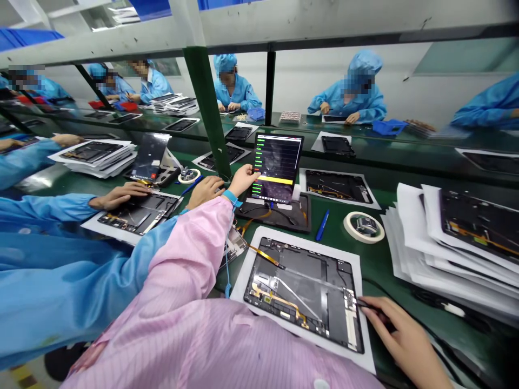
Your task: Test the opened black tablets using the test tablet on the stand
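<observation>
My left hand (243,180), in a pink sleeve with a blue wrist strap, reaches to the left edge of a lit tablet screen (278,167). Its index finger points at the display of green, red and yellow rows; no object shows in it. My right hand (399,329) pinches a black cable plug (363,302) against the right edge of an opened tablet housing (302,286). The housing lies on a white sheet (253,254), its inner parts facing up. An orange flex cable (265,256) runs from it toward the propped screen.
Stacked papers and housings (438,254) rise at the right. A blue pen (323,225) and a tape roll (364,227) lie beyond the opened housing. A co-worker's hands (205,192) are close at my left. A green post (208,113) stands behind the screen.
</observation>
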`<state>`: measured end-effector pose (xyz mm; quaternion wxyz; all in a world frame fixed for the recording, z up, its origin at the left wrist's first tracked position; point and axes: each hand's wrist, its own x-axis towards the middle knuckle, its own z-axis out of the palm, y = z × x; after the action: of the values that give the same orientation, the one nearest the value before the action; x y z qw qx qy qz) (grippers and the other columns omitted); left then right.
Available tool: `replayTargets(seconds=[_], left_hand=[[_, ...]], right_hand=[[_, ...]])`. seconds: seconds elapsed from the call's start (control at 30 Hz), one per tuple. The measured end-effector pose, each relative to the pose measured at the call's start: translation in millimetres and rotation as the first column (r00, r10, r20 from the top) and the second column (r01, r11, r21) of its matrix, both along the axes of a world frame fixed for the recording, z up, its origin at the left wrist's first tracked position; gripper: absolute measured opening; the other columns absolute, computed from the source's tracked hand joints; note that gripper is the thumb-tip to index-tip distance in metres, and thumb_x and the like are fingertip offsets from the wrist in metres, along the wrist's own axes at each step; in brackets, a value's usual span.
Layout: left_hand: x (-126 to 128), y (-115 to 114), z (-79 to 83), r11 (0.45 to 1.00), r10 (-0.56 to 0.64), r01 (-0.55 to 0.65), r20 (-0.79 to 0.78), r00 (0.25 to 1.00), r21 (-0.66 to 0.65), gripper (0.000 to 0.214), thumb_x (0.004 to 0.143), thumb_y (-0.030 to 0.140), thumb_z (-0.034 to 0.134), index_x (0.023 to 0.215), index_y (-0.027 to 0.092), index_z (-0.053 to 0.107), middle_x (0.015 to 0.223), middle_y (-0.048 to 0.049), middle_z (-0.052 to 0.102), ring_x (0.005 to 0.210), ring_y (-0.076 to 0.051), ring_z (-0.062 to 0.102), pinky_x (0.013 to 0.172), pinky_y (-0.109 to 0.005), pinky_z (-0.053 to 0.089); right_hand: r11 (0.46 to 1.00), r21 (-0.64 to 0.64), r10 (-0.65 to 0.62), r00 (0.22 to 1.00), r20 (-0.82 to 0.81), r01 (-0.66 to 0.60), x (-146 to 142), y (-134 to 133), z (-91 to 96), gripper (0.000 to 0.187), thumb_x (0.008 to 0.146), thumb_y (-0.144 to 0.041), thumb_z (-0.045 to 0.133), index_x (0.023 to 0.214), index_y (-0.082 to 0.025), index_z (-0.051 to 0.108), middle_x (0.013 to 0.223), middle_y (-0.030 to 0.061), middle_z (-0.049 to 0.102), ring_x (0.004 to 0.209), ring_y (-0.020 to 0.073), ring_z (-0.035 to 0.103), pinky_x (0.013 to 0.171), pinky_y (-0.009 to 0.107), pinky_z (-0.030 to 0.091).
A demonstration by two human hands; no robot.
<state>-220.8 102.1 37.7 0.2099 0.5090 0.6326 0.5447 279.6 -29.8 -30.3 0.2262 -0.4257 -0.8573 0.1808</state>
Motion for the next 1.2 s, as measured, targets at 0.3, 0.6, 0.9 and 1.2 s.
replayTargets(seconds=[0.3, 0.6, 0.9, 1.2], left_hand=[[12, 11, 9.4, 0.995, 0.026, -0.034, 0.096, 0.995, 0.090, 0.024, 0.075, 0.022, 0.057, 0.097, 0.016, 0.052, 0.097, -0.0049, 0.065, 0.092, -0.017, 0.062, 0.084, -0.028, 0.048], [55, 18, 17.9, 0.919, 0.395, -0.389, -0.122, 0.911, 0.072, 0.070, 0.068, 0.037, 0.077, 0.122, 0.013, 0.041, 0.125, -0.0191, 0.056, 0.119, -0.029, 0.053, 0.101, -0.038, 0.040], [162, -64, 33.2, 0.986, 0.067, -0.001, -0.398, 0.915, 0.164, 0.015, 0.091, 0.024, 0.047, 0.096, 0.018, 0.060, 0.100, -0.0067, 0.063, 0.096, -0.018, 0.058, 0.089, -0.032, 0.045], [224, -102, -22.7, 0.832, -0.517, 0.477, -0.705, 0.485, -0.282, 0.034, 0.092, 0.043, 0.050, 0.076, 0.016, 0.061, 0.086, -0.0079, 0.063, 0.089, -0.022, 0.055, 0.076, -0.033, 0.042]], right_hand=[[1.000, -0.005, -0.002, 1.000, 0.002, 0.002, 0, 0, -1.5, 0.032, 0.090, -0.049, 0.052, 0.098, -0.023, 0.068, 0.092, 0.0053, 0.068, 0.076, 0.0184, 0.064, 0.067, 0.028, 0.054], [1.000, 0.004, 0.009, 1.000, 0.008, -0.009, -1, -2, -1.4, 0.028, 0.092, -0.046, 0.051, 0.100, -0.024, 0.067, 0.091, 0.0042, 0.067, 0.074, 0.0168, 0.063, 0.066, 0.027, 0.053], [0.940, 0.302, 0.101, 0.974, 0.201, -0.159, -7, 0, 5.4, 0.028, 0.097, -0.038, 0.045, 0.108, -0.021, 0.064, 0.090, 0.0059, 0.065, 0.079, 0.0190, 0.064, 0.072, 0.032, 0.054], [0.930, 0.289, 0.083, 0.896, 0.436, -0.227, -28, -22, 41.8, 0.030, 0.096, -0.014, 0.033, 0.109, -0.014, 0.060, 0.101, 0.0126, 0.064, 0.088, 0.0220, 0.061, 0.075, 0.034, 0.052]])
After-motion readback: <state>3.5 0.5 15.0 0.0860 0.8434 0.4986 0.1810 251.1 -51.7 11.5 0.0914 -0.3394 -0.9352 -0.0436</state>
